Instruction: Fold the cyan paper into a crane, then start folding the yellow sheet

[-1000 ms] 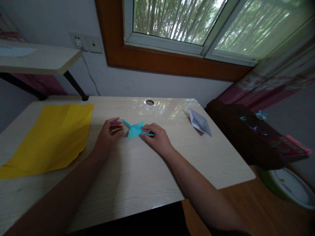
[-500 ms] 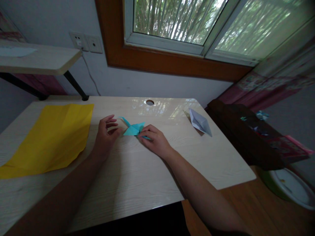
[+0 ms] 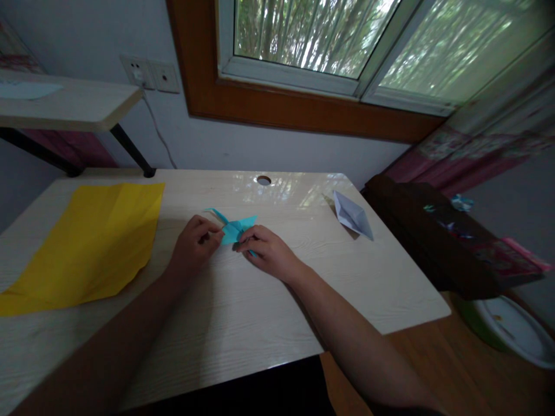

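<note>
A turquoise origami crane [image 3: 234, 229] is held just above the middle of the desk, its thin neck pointing to the far left and its wings spread. My left hand [image 3: 197, 241] pinches the edge of the near left wing between thumb and fingers. My right hand [image 3: 267, 249] grips the right end of the crane, with fingertips over part of its body. That end is partly hidden behind the fingers.
A yellow sheet of paper [image 3: 93, 242] lies on the left of the desk [image 3: 243, 323]. A folded white paper boat [image 3: 352, 214] rests at the right. Behind are a raised shelf [image 3: 65, 107], a round cable hole [image 3: 264, 181] and a window.
My left hand has moved right and closed on the crane's wing; before, its fingers were apart beside it. My right hand has shifted slightly left and nearer, and the crane has tilted a little.
</note>
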The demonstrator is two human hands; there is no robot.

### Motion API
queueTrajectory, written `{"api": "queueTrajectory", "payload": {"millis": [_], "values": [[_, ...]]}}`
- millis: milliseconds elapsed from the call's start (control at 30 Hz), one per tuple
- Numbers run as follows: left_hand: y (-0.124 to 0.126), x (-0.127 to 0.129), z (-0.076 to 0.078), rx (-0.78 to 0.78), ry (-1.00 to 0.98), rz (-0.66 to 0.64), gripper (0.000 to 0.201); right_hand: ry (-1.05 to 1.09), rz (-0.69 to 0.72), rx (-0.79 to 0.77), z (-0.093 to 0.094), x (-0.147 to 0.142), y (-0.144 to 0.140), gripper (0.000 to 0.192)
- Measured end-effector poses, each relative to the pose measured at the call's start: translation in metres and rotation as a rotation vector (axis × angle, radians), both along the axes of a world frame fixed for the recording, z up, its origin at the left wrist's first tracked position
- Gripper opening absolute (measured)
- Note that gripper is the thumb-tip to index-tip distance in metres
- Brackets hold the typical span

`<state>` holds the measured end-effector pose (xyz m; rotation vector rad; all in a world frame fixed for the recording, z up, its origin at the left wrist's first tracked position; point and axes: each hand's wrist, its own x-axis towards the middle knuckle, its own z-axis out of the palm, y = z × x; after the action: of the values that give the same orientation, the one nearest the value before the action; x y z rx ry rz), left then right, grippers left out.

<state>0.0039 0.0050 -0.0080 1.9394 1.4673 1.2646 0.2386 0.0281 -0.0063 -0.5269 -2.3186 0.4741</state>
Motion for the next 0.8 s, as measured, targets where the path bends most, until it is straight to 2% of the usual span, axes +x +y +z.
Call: {"api": "queueTrajectory", "payload": {"millis": [167, 367, 600, 700, 800], "values": [[-0.0006, 0.0014, 0.0032, -0.05, 0.064, 0.018, 0.026, 0.017, -0.002, -0.011, -0.0024, -0.0011, 0.0006, 0.027], [-0.0036, 0.0031, 0.0079, -0.06, 0.059, 0.063, 0.023, 0.006, -0.01, -0.067, -0.0044, 0.0007, 0.0008, 0.034], [-0.0053, 0.0009, 0.0098, -0.063, 0.055, 0.104, 0.023, 0.024, -0.084, -0.133, -0.0032, 0.0042, 0.0023, 0.034], [-0.0056, 0.0015, 0.0084, -0.023, 0.072, 0.068, 0.015, 0.027, -0.132, -0.158, -0.001, 0.0056, 0.0022, 0.025], [-0.0057, 0.0044, 0.0051, 0.049, 0.078, -0.046, 0.011, -0.041, -0.165, -0.197, 0.0017, 0.0055, 0.0004, 0.015]]}}
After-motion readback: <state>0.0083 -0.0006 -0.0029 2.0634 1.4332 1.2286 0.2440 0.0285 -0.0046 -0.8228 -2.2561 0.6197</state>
